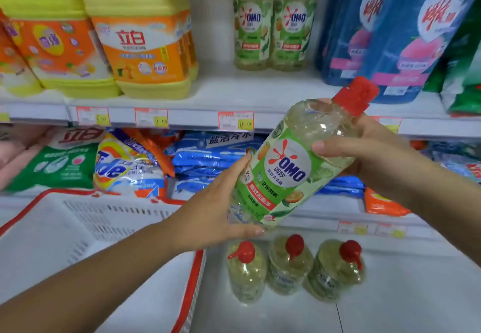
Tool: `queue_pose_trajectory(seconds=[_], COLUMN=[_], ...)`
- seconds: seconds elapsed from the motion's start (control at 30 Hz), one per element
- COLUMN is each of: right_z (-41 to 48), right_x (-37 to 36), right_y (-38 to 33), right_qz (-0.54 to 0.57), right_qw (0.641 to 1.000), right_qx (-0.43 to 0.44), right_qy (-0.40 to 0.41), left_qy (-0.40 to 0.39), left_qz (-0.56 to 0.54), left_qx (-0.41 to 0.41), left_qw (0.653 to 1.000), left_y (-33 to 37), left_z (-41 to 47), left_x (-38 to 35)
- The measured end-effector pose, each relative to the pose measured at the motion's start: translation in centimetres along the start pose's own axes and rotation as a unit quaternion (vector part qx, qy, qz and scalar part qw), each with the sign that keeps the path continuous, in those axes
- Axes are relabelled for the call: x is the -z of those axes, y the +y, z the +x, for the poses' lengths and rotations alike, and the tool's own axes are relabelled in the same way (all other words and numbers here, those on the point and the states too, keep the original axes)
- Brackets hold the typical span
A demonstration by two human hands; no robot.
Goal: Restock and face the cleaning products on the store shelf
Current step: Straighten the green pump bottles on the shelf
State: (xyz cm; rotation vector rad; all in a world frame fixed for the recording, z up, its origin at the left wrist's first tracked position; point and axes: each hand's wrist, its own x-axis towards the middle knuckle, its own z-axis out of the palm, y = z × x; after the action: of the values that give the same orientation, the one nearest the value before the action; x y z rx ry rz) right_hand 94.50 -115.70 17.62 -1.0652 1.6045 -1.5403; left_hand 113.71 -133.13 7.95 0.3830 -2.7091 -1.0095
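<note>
Store aisle: white shelving stocked with cleaning products rose behind a pale low surface at its foot.
Near left: a white basket (104, 218) with a red rim sat beside the shelving.
Near right: three red-capped bottles (289, 265) stood in a row just right of the basket, not yet shelved.
Hands: the left hand (221, 210) cupped the base of a tilted OMO bottle (286, 166), fingers curled under it and thumb up its side. The right hand (364, 153) gripped its shoulder, thumb across the front.
Bottle: it was held in mid-air in front of the shelves, label forward, red cap pointing up and right.
Lower shelf: detergent bags (208, 155) lay stacked behind the hands.
Upper shelf (234, 90): two matching OMO bottles (270, 25) stood far back, with yellow jugs (145, 46) to their left and blue pouches (390, 33) to their right.
Progress: restocking looked under way. Two bottles were up, one was in hand and three remained below, and the shelved pair seemingly needed pulling forward.
</note>
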Motion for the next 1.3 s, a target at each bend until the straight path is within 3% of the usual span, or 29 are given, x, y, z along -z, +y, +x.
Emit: queue_pose_trajectory(seconds=[0.17, 0.27, 0.43, 0.67, 0.9, 1.03, 1.13, 1.2, 1.3], right_z=[-4.1, -6.1, -9.1, -11.0, -11.7, -10.2, -7.5, -4.9, -1.5], right_x=[-2.3, -3.9, -7.4, -11.1, -11.1, -9.8, -8.3, -7.1, -4.9], right_y=[3.3, 6.1, 12.4, 21.2, 24.6, 22.8, 19.8, 16.4, 9.8], right_qz=[-0.027, -0.064, -0.189, -0.183, -0.247, -0.288, -0.370, -0.416, -0.402], right_qw=[0.998, 0.993, 0.965, 0.962, 0.945, 0.908, 0.826, 0.786, 0.835], right_qx=[-0.041, -0.084, -0.143, -0.152, -0.136, -0.151, -0.197, -0.227, -0.196], right_qy=[-0.037, -0.057, -0.116, -0.132, -0.166, -0.264, -0.377, -0.396, -0.321], left_qy=[-0.126, -0.121, -0.110, -0.126, -0.098, -0.039, 0.048, 0.123, 0.224], left_qz=[0.177, 0.266, 0.265, 0.268, 0.261, 0.271, 0.244, 0.237, 0.238], left_qx=[-0.004, -0.020, -0.013, 0.004, -0.029, -0.083, -0.119, -0.150, -0.184], left_qw=[0.976, 0.956, 0.958, 0.955, 0.960, 0.958, 0.961, 0.952, 0.927], left_y=[-5.5, -9.6, -10.4, -10.4, -10.7, -10.1, -7.4, -5.0, -2.1], left_z=[-5.7, -9.1, -10.2, -10.0, -9.8, -7.5, -3.9, -1.0, 3.2], left_x=[-2.5, -4.5, -5.2, -5.1, -5.2, -4.8, -3.8, -2.6, -0.1])
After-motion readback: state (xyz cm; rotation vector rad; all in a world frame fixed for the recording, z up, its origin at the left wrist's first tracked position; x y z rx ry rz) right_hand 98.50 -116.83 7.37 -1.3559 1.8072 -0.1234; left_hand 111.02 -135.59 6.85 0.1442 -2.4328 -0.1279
